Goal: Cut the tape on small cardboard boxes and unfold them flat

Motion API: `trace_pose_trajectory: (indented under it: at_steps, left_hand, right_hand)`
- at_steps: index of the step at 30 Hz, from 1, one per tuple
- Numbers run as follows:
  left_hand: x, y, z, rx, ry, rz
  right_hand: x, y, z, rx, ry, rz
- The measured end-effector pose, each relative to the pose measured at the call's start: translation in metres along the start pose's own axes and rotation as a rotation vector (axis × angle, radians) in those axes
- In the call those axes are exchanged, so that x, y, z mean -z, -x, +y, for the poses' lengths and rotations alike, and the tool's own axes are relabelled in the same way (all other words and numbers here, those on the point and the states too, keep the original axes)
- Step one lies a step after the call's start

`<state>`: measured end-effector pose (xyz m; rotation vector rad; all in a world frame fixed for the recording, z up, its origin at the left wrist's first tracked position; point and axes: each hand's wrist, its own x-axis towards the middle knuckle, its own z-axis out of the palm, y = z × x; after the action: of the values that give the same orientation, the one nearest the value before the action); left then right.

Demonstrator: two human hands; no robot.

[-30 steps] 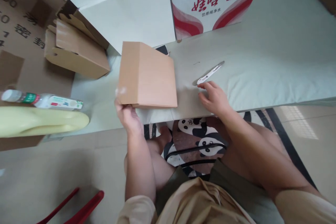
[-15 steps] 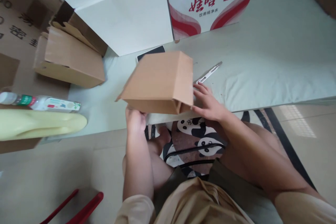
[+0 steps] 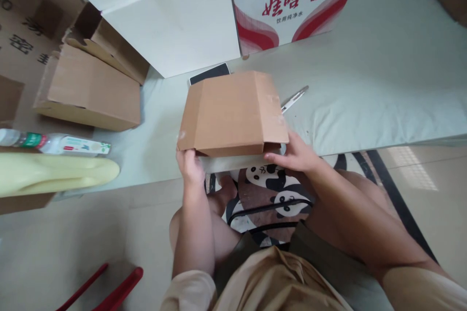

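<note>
A small brown cardboard box (image 3: 233, 109) lies flat near the front edge of a pale green padded surface (image 3: 365, 73). My left hand (image 3: 189, 165) grips its near left corner, fingers tucked under the edge. My right hand (image 3: 297, 153) holds the near right corner, fingers curled against the box's side. A white box cutter (image 3: 294, 98) lies just beyond the box on the right, partly hidden by it. A dark phone (image 3: 209, 73) peeks out behind the box.
A second brown box with open flaps (image 3: 87, 87) lies at the left. A white carton (image 3: 164, 14) and a red-and-white printed carton (image 3: 292, 5) stand at the back. A water bottle (image 3: 54, 143) and a pale yellow object (image 3: 54, 175) lie far left. A panda-print stool (image 3: 270, 189) is below.
The box was turned and laid flat, shifting right toward the cutter. My right hand left the surface beside the cutter and took hold of the box's right corner.
</note>
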<state>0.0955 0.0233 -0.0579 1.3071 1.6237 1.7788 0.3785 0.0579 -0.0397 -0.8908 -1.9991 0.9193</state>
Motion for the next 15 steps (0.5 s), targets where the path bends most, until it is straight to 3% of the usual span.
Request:
trace_pose_trajectory:
  at_steps: [3,9,12,15]
  left_hand:
    - [0.000,0.003,-0.005,-0.047,0.062,-0.039]
    - [-0.002,0.002,0.011,0.099,-0.131,-0.072]
    - [-0.001,0.002,0.017,0.164,-0.115,-0.015]
    - [-0.001,0.004,0.020,0.215,0.114,0.010]
  right_hand:
    - [-0.004,0.000,-0.003,-0.022,0.011,0.057]
    - [-0.005,0.003,-0.010,-0.326,0.030,0.429]
    - [-0.002,0.005,-0.014,-0.260,-0.089,0.464]
    - [0.002,0.004,-0.015,-0.247,-0.156,0.516]
